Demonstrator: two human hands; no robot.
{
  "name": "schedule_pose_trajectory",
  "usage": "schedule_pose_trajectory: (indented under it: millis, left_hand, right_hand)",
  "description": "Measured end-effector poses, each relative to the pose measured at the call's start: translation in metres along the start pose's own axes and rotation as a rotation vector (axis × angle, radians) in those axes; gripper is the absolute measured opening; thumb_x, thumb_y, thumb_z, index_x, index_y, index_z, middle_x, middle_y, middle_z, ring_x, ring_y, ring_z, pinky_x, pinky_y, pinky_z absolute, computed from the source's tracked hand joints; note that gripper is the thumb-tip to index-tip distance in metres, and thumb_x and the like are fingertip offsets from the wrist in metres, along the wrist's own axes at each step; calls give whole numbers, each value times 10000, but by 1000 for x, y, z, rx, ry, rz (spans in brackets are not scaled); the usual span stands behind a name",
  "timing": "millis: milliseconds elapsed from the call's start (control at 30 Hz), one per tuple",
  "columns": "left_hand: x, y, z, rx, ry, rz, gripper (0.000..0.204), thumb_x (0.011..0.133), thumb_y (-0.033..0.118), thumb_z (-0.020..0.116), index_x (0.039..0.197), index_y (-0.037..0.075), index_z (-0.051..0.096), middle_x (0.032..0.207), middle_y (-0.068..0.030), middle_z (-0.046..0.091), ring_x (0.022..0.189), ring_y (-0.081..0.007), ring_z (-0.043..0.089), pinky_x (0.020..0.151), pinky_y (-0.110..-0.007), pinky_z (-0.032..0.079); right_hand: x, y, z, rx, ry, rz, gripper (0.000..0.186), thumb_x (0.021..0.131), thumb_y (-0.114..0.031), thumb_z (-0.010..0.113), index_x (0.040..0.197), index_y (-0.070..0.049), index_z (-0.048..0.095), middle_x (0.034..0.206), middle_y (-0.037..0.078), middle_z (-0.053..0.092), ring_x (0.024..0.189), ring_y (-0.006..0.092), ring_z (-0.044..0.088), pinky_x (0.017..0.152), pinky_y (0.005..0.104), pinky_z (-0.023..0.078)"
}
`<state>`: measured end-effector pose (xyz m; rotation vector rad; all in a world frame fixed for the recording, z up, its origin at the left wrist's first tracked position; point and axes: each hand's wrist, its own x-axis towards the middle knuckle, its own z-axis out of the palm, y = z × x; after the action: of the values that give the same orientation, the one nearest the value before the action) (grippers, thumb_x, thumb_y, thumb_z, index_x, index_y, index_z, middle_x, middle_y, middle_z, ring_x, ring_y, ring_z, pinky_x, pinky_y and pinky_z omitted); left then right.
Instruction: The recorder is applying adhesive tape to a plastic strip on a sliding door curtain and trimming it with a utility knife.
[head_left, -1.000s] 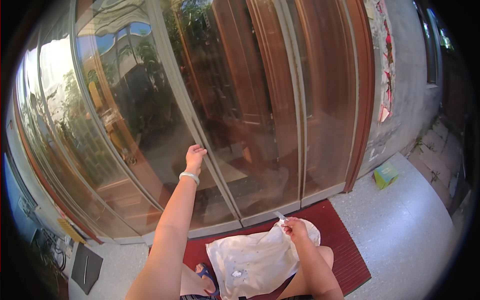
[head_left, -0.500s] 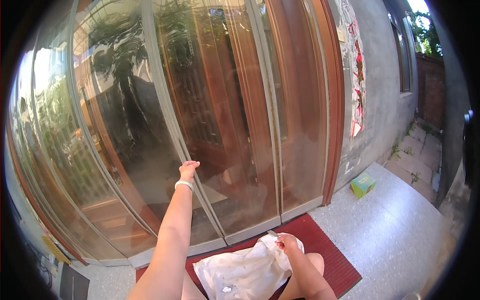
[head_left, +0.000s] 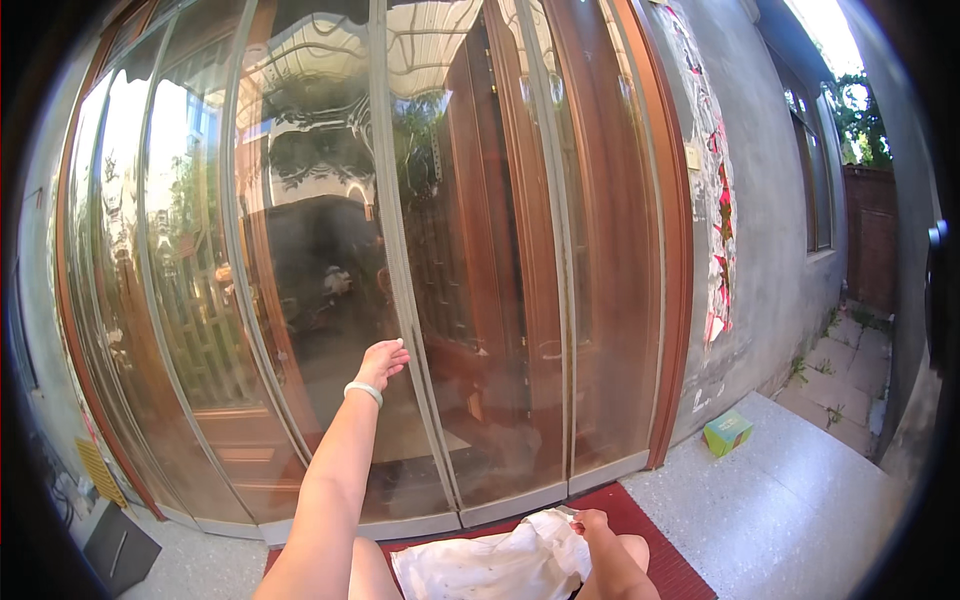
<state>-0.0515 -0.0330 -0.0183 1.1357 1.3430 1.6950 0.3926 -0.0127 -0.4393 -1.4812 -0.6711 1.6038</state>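
A white cloth (head_left: 480, 568) with small dark specks lies across my lap. At its upper right corner my right hand (head_left: 590, 522) is closed, fingers pinched on the gathered edge; a small greyish tip (head_left: 567, 511) shows beside them, too small to name. My left arm stretches forward, a pale bangle (head_left: 364, 391) round its wrist. The left hand (head_left: 383, 363) is raised with fingertips pressed together, and whatever they hold is too fine to make out. Behind that hand hangs a clear plastic door curtain (head_left: 490, 400) with grey vertical seams; touching cannot be told.
A dark red ribbed mat (head_left: 660, 545) lies under me along the curtain's foot. To the right, a green box (head_left: 727, 432) sits on the speckled floor (head_left: 790, 500) by the grey wall (head_left: 760, 290). A dark flat panel (head_left: 122, 548) is at the lower left.
The view has tilted up and shifted, so the curtain fills it differently. My left hand's fingers have turned, still pinched and outstretched. My right hand stays at the cloth's corner.
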Motion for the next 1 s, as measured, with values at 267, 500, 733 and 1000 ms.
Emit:
schedule_pose_trajectory:
  millis: [267,500,733,1000]
  left_hand:
    - [-42,55,10,45,-94,114,222,910,270,651,1039,89,644,989,-56,696,869,-146,661,774,-287,498]
    - [-32,41,-1,107,-36,78,254,901,254,674,1081,79,638,1018,-69,690,891,-151,662,776,-296,503]
    - [-4,-3,-2,181,55,50,419,866,252,716,1214,72,568,1045,-55,660,919,-160,620,818,-334,474]
    - [25,-49,19,244,25,28,557,861,246,706,1335,50,488,1199,-89,599,1111,-193,560,931,-348,434]
  right_hand:
    - [38,15,2,-42,-64,22,114,845,19,569,952,23,610,751,171,655,544,268,627,455,366,440]
    - [43,16,46,-39,-155,85,193,835,29,566,1027,22,572,752,176,628,581,263,622,465,325,428]
    - [16,12,91,92,-373,-9,249,805,18,585,1054,21,570,797,158,639,554,242,601,433,313,420]
    - [-2,-2,104,171,-552,16,257,825,-10,585,1077,22,550,768,145,640,529,177,566,432,272,418]
